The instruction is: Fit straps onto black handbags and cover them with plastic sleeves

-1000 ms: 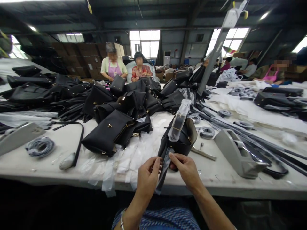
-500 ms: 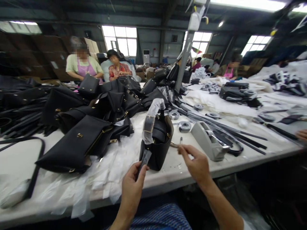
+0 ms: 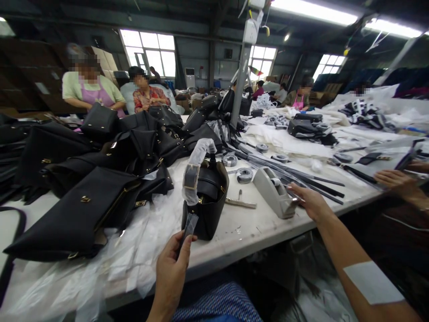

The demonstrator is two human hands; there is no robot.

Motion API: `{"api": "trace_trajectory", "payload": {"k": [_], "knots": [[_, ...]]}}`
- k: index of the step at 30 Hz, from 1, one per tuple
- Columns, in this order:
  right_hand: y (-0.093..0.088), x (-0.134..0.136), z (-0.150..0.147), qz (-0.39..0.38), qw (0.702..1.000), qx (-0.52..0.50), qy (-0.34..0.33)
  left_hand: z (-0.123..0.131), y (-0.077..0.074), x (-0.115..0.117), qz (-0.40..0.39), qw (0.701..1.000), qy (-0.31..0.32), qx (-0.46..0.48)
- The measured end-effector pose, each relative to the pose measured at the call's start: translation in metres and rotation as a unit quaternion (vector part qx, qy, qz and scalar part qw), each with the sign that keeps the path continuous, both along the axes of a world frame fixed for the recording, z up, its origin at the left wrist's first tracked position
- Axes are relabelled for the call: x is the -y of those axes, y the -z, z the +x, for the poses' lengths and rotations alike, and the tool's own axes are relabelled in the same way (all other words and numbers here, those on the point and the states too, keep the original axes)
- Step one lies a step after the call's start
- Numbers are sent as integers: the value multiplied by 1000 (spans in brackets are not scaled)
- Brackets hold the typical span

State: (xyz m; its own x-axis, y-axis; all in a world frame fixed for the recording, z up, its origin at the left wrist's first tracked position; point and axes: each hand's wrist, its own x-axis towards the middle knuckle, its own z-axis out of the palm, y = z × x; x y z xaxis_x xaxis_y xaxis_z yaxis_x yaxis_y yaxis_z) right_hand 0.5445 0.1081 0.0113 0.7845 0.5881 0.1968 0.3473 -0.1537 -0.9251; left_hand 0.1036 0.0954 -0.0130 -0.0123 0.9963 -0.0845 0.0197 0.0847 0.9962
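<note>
1. A small black bag [image 3: 209,210] stands upright on a white tabletop [image 3: 248,228], near its front edge. Every place below is given from this bag.
2. The bag's handle [image 3: 194,172] arches over its left side and is wrapped in clear plastic.
3. The left hand [image 3: 172,264] is just in front of the bag, below the tabletop's edge. Its thumb and fingers [image 3: 182,248] are pinched shut on a thin plastic-wrapped strap [image 3: 189,223], which runs up to the bag's lower left side.
4. The right hand [image 3: 310,201] is well to the right of the bag, arm stretched out. Its fingers touch the near end of a grey tape dispenser [image 3: 271,190]; whether they grip tape cannot be told.
5. A slim metal tool [image 3: 239,202] lies flat between the bag and the dispenser.
6. Tape rolls [image 3: 244,174] lie just behind and to the right of the bag.
7. A heap of black bags [image 3: 100,179] fills the tabletop to the left of the bag and behind it.
8. Loose clear plastic sheets [image 3: 134,255] lie to the left, hanging over the front edge.
9. A co-worker's hand [image 3: 395,181] rests far to the right.
10. Two people sit at the far side, behind the heap.
</note>
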Motion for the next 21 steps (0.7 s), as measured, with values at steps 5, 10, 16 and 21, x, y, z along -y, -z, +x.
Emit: {"api": "trace_trajectory", "payload": {"k": [5, 10, 16, 21], "knots": [[-10, 28, -3, 47, 991, -128, -1, -1, 3, 0, -13, 1000, 6, 9], [5, 62, -17, 52, 979, -199, -10, -2, 6, 1, -24, 1000, 10, 16], [41, 71, -24, 45, 972, -225, 51, -3, 4, 1, -30, 999, -3, 39], [52, 81, -65, 28, 975, -217, 32, -2, 1, 4, -26, 997, -2, 74]]}}
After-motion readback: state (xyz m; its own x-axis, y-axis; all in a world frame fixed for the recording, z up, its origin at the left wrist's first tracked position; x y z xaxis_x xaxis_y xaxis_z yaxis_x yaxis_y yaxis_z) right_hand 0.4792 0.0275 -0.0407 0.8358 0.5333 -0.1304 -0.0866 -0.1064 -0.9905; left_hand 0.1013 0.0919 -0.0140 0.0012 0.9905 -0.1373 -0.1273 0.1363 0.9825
